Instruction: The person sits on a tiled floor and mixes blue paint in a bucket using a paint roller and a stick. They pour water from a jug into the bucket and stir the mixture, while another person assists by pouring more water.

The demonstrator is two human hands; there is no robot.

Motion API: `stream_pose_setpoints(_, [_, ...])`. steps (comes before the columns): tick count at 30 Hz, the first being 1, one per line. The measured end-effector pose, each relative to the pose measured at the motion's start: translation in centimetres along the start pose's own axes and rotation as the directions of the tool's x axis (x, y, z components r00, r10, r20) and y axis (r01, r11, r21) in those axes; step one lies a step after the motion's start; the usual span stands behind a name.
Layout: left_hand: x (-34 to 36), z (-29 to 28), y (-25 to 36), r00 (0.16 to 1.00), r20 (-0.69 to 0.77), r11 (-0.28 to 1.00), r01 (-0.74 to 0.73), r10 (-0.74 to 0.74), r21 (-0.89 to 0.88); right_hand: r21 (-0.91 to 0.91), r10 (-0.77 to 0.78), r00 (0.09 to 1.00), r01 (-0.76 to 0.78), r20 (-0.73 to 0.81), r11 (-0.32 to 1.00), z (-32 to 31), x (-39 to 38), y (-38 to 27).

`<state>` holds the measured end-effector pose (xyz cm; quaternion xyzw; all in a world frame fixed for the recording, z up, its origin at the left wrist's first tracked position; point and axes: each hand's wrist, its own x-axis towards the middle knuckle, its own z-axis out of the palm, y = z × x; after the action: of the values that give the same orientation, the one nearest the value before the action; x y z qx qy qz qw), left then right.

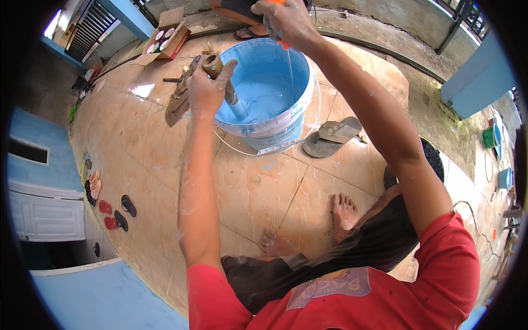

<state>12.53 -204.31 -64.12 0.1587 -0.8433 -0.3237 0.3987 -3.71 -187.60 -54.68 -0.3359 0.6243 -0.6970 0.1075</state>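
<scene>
A large white bucket [261, 128] holds light blue paint [269, 93] in front of me. My left hand [204, 92] is closed around a thick bamboo-like stick [228, 88], whose lower end stands in the paint, tilted. Above the bucket's far right rim, my right hand [289, 25] grips an orange object [283, 44], largely hidden by my fingers and cut off by the upper edge. A thin pale stream [291, 69] runs from it down into the bucket. The wire handle [234, 147] hangs at the bucket's near side.
Grey flip-flops [333, 136] lie right of the bucket. Another person's sandalled foot [252, 33] is behind it. An open cardboard box [168, 38] with several cans stands far left. More footwear [115, 214] lies by the blue wall. My bare foot [344, 214] rests on the tiles.
</scene>
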Motion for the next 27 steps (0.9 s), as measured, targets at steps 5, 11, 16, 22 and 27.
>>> stream_pose_setpoints(5, [1.2, -2.4, 2.3, 0.995, 0.03, 0.972, 0.096, -0.091, -0.216, 0.144, -0.066, 0.98, 0.094, -0.188, 0.985, -1.8, 0.0, -4.5])
stream_pose_setpoints(11, [2.6, -3.7, 5.1, 0.994, -0.088, 0.981, 0.048, -0.065, -0.187, 0.253, -0.24, 0.942, 0.298, -0.235, 0.92, -2.2, 0.5, -7.6])
stream_pose_setpoints(16, [2.1, -2.6, 2.4, 0.996, -0.09, 0.995, -0.004, -0.005, -0.1, 0.141, -0.23, 0.942, 0.269, -0.244, 0.953, -0.2, -3.5, -11.7])
stream_pose_setpoints(22, [0.6, -1.2, 2.8, 0.992, -0.118, 0.999, 0.036, -0.032, 0.032, 0.342, -0.324, 0.93, 0.365, -0.174, 0.866, 1.9, -0.7, -7.3])
stream_pose_setpoints(27, [0.1, -0.9, 2.3, 0.997, -0.062, 0.996, 0.057, -0.053, 0.073, 0.317, -0.33, 0.936, 0.353, -0.125, 0.88, 2.9, 0.3, -2.8])
